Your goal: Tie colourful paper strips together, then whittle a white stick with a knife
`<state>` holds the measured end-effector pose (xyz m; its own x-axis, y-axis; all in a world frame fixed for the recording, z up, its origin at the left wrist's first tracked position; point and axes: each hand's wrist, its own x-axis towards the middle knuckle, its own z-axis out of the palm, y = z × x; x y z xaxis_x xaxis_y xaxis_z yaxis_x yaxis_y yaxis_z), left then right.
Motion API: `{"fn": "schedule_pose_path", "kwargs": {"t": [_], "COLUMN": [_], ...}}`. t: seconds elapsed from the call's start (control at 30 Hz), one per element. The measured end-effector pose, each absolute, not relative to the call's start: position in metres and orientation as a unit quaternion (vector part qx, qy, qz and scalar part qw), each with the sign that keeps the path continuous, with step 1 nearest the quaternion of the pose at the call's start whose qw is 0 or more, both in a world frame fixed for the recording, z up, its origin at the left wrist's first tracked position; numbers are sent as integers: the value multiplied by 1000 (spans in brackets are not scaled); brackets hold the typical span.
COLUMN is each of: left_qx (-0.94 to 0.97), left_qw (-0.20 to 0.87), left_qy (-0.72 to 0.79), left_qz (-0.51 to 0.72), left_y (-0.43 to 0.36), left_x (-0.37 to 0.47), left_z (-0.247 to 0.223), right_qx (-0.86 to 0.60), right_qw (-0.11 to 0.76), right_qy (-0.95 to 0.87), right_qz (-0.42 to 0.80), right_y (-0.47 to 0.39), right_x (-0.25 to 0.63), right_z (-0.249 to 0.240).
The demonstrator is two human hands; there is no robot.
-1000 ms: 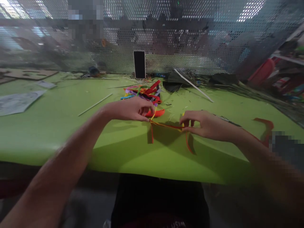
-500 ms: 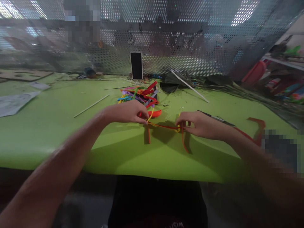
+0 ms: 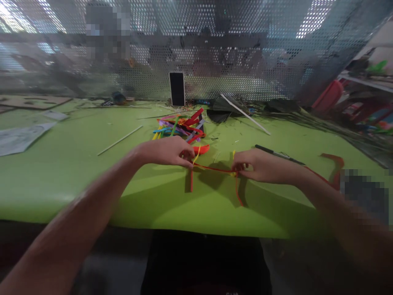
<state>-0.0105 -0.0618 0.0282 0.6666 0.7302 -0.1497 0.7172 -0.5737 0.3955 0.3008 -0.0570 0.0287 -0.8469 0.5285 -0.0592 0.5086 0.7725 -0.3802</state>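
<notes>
Between my two hands runs a thin red-orange ribbon (image 3: 211, 168), with a yellow ribbon (image 3: 197, 155) alongside it. My left hand (image 3: 172, 152) pinches the left end between thumb and fingertips. At the right end, my right hand (image 3: 253, 164) pinches both strips near a small yellow part. A loose red tail hangs below each hand, over the table. Just beyond my left fingers lies a bright red, curved piece (image 3: 202, 149). Farther back sits a heap of colourful ribbons (image 3: 181, 126) in red, purple, blue, green and yellow.
The green table (image 3: 147, 217) holds a thin stick (image 3: 120, 140) on the left and a black pen-like tool (image 3: 276, 154) beside my right wrist. A phone (image 3: 177, 89) stands upright near the perforated metal screen (image 3: 208, 49). Dark leaves (image 3: 222, 107) and a white rod (image 3: 245, 114) lie behind.
Both hands keep their pinch on the strips. The whole view has shifted slightly, so everything appears a little lower. The hands have hardly moved against the table.
</notes>
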Motion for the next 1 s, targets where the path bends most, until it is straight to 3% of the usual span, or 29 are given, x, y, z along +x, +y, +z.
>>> {"fn": "schedule_pose_path", "kwargs": {"t": [0.63,1.0], "left_qx": [873,885], "left_qw": [292,239], "left_qy": [391,399], "left_qz": [19,8], "left_y": [-65,-66], "left_x": [-2,-3], "left_z": [24,27], "right_qx": [-261,-274], "right_qw": [5,8], "right_qy": [-947,-947], "right_qz": [186,166], "right_y": [-57,-57], "right_x": [299,304], "right_z": [34,33]}}
